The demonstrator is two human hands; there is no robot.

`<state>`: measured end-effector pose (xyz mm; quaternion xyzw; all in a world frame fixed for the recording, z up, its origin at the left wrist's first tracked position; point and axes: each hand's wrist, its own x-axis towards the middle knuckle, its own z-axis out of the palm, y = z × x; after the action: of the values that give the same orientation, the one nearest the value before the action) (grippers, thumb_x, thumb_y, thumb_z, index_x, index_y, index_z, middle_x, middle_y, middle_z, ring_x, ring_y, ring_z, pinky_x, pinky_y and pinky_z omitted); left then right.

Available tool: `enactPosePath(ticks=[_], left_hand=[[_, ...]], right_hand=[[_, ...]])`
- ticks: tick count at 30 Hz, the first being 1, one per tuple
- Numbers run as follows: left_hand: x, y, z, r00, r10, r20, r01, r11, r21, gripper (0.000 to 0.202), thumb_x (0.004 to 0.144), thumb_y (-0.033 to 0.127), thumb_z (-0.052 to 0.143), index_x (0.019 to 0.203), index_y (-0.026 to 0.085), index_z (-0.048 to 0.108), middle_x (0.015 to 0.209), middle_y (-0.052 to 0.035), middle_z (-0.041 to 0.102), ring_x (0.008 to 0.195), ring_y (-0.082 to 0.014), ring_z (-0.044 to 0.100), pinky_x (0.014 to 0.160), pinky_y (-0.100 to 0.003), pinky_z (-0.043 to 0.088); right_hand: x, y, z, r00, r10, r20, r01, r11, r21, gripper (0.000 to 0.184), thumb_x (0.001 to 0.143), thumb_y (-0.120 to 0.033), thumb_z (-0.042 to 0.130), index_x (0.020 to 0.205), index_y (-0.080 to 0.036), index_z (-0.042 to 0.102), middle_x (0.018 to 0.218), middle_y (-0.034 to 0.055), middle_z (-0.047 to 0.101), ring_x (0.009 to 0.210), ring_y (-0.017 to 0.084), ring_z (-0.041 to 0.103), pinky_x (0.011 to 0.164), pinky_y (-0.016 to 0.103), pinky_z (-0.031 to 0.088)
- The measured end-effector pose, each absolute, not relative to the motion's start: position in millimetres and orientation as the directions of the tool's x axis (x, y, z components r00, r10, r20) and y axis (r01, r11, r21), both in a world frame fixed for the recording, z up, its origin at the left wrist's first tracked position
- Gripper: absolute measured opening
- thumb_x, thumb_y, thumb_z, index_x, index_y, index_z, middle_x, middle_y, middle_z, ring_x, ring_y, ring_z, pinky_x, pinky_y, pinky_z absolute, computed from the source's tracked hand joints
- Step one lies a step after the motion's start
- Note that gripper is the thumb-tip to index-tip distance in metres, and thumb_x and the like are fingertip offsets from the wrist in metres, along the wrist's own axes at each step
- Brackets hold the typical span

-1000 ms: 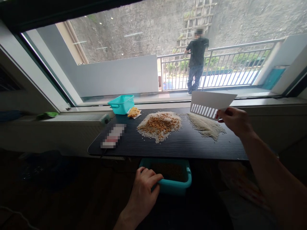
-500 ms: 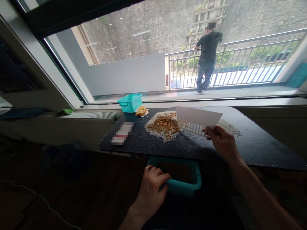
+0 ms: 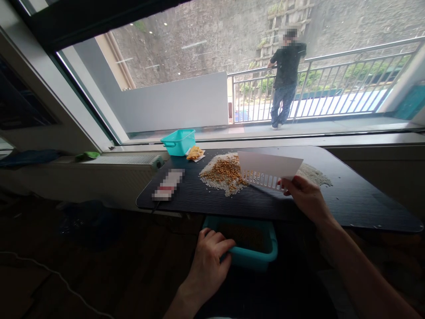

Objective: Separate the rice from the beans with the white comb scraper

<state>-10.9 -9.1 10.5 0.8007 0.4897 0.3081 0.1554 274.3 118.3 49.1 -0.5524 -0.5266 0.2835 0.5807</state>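
Observation:
My right hand (image 3: 305, 195) pinches one end of a white slotted card (image 3: 270, 163), a flat sheet with a row of slots along its lower edge. The card is held over the dark table, its left end in front of a pile of golden beans (image 3: 226, 170) mixed with white grains (image 3: 208, 167). Below the table's front edge, my left hand (image 3: 212, 252) grips the rim of a turquoise tub (image 3: 272, 241). Brownish contents lie inside that tub, too dim to make out.
A second turquoise basket (image 3: 179, 142) stands at the back left beside a crumpled yellow cloth (image 3: 195, 153). A blurred white-and-red item (image 3: 168, 184) lies at the table's left. Pale grains (image 3: 317, 174) are heaped on the right. Outside the window, a person (image 3: 287, 75) leans on a railing.
My right hand has moved the slotted card slightly left and a little lower, closer to the bean pile. My left hand stays on the tub.

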Motion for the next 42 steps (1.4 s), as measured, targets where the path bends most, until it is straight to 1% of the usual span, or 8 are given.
enactPosePath(ticks=[5,9,16,22,25,30,33,42], left_hand=[[-12,-8,8,0.327,0.874,0.359,0.691,-0.480,0.540,0.029,0.082,0.004,0.057,0.094,0.022,0.076,0.082,-0.0028,0.070,0.081,-0.0218,0.064,0.094,-0.048,0.042],[-13,-9,6,0.328,0.872,0.363,0.685,-0.484,0.544,0.028,0.082,0.004,0.058,0.094,0.023,0.076,0.081,-0.0025,0.070,0.081,-0.0215,0.063,0.093,-0.046,0.042],[-13,-8,4,0.341,0.868,0.361,0.678,-0.493,0.545,0.027,0.085,0.006,0.058,0.096,0.023,0.076,0.085,-0.0031,0.071,0.082,-0.0215,0.063,0.094,-0.047,0.040],[-13,-8,4,0.344,0.864,0.366,0.676,-0.499,0.542,0.026,0.087,0.008,0.058,0.097,0.024,0.076,0.085,-0.0029,0.071,0.083,-0.0215,0.063,0.095,-0.047,0.039],[-13,-8,5,0.346,0.867,0.358,0.679,-0.495,0.542,0.026,0.087,0.008,0.058,0.096,0.024,0.076,0.084,-0.0028,0.071,0.083,-0.0217,0.063,0.094,-0.046,0.040],[-13,-8,5,0.345,0.860,0.375,0.683,-0.504,0.528,0.027,0.085,0.006,0.058,0.096,0.024,0.076,0.083,-0.0026,0.071,0.082,-0.0215,0.062,0.094,-0.046,0.040],[-13,-8,4,0.344,0.859,0.379,0.681,-0.506,0.529,0.027,0.085,0.007,0.058,0.096,0.024,0.075,0.083,-0.0025,0.070,0.082,-0.0214,0.062,0.094,-0.046,0.040],[-14,-10,5,0.352,0.865,0.357,0.681,-0.498,0.537,0.028,0.087,0.008,0.055,0.097,0.025,0.074,0.087,-0.0034,0.071,0.084,-0.0212,0.062,0.097,-0.048,0.040]], right_hand=[[276,110,51,0.248,0.920,0.303,0.259,0.238,-0.936,0.037,0.066,-0.059,0.078,0.071,-0.023,0.072,0.071,0.0023,0.074,0.052,0.012,0.057,0.053,0.027,0.055],[276,103,52,0.227,0.920,0.319,0.275,0.253,-0.928,0.036,0.068,-0.058,0.078,0.071,-0.023,0.073,0.071,0.0022,0.074,0.052,0.012,0.058,0.053,0.027,0.055],[290,91,42,0.300,0.884,0.358,0.327,0.257,-0.909,0.030,0.073,-0.055,0.074,0.076,-0.026,0.075,0.073,0.0016,0.075,0.053,0.015,0.061,0.053,0.031,0.056],[287,74,47,0.327,0.897,0.296,0.311,0.194,-0.930,0.024,0.075,-0.050,0.075,0.077,-0.027,0.074,0.077,0.0012,0.076,0.062,0.016,0.065,0.060,0.031,0.058],[283,70,51,0.328,0.903,0.277,0.305,0.176,-0.936,0.023,0.073,-0.049,0.076,0.074,-0.026,0.073,0.075,0.0011,0.075,0.060,0.016,0.063,0.059,0.031,0.056],[282,70,52,0.352,0.892,0.283,0.317,0.171,-0.933,0.022,0.073,-0.048,0.076,0.074,-0.027,0.075,0.073,0.0001,0.075,0.056,0.014,0.061,0.058,0.030,0.055],[281,71,50,0.323,0.905,0.278,0.302,0.180,-0.936,0.024,0.072,-0.050,0.076,0.074,-0.026,0.075,0.074,0.0005,0.075,0.057,0.014,0.061,0.058,0.030,0.055],[273,56,46,0.209,0.946,0.247,0.314,0.174,-0.933,0.041,0.067,-0.065,0.078,0.073,-0.024,0.074,0.073,0.0022,0.075,0.056,0.015,0.062,0.057,0.029,0.057]])
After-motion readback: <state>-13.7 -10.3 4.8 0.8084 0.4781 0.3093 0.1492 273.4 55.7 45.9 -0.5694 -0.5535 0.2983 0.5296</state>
